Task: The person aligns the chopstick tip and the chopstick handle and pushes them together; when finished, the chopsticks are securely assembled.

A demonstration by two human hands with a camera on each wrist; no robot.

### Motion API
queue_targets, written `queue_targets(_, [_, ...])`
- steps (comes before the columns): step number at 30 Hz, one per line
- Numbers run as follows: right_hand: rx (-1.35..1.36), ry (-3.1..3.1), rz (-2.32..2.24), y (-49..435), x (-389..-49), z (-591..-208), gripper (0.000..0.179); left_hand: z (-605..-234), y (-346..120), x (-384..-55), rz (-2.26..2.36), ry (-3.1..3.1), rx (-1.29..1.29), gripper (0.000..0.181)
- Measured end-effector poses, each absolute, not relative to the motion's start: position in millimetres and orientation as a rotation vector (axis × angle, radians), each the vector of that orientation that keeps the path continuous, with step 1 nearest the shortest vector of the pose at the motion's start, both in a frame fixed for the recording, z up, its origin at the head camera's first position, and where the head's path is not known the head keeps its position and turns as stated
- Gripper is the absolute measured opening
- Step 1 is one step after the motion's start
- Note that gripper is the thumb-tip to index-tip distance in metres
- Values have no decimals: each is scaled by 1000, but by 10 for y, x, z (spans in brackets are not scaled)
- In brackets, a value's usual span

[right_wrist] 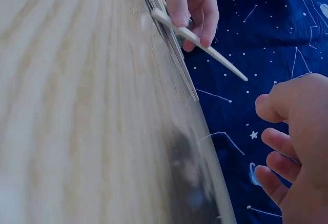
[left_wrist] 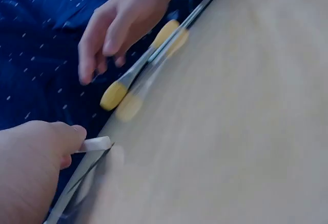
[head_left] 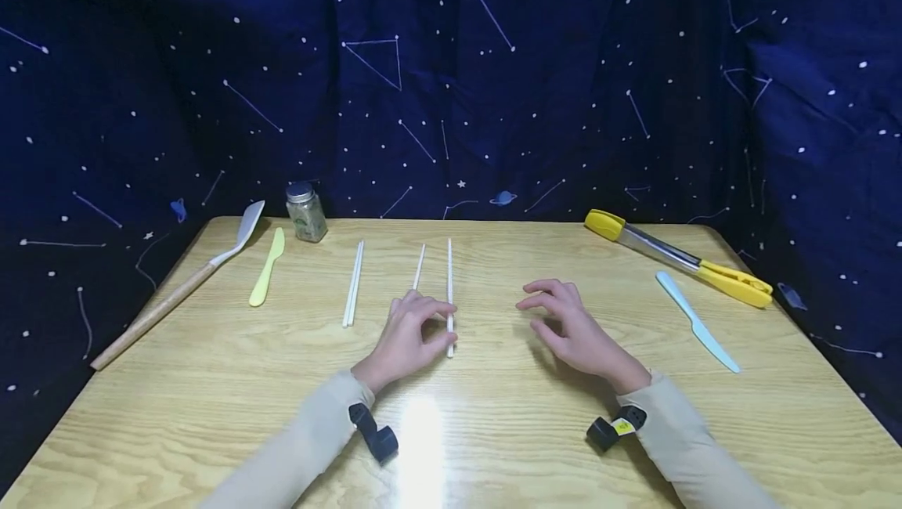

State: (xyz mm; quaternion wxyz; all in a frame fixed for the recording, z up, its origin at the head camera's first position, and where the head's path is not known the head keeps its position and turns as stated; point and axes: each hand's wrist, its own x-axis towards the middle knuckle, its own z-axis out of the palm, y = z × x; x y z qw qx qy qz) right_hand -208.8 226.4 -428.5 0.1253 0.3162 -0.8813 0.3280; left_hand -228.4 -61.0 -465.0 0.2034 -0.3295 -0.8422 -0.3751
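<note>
My left hand (head_left: 409, 337) pinches a white chopstick (head_left: 450, 274) between thumb and fingers, near the middle of the table. In the right wrist view the chopstick (right_wrist: 215, 55) is lifted off the tabletop, slanting out past the fingers. Partly behind the same hand lies another white chopstick (head_left: 419, 266), its near part hidden. Two more white chopsticks (head_left: 354, 286) lie side by side to the left. My right hand (head_left: 574, 329) hovers over the table at right of centre, its fingers loosely bent and nothing in them.
At the left lie a wooden-handled spatula (head_left: 176, 294) and a yellow knife (head_left: 268, 266), with a glass jar (head_left: 306, 213) behind. To the right are yellow-tipped tongs (head_left: 669, 254) and a light blue knife (head_left: 698, 323). A dark starry curtain (head_left: 451, 102) hangs behind the table (head_left: 528, 431).
</note>
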Motion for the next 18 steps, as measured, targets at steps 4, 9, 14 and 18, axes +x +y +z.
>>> queue_targets(4, [926,-2557,990,2240,-2104,-4302,26,-4624,-726,-2489,-897,-2387,-847,34])
queue_targets(9, [911,-2564,1026,2237,-2105,-4321,23,-4585,-786,-2634,-788,-2455,-776,30])
queue_targets(14, [909,-2580,1053,2251,-2075,-4343,20,-4632,-813,-2606,-769,-2547,-706,26])
queue_targets(18, [896,-2560,1065,2266,-2082,-4351,20,-4650,-791,-2613,-791,-2572,-660,26])
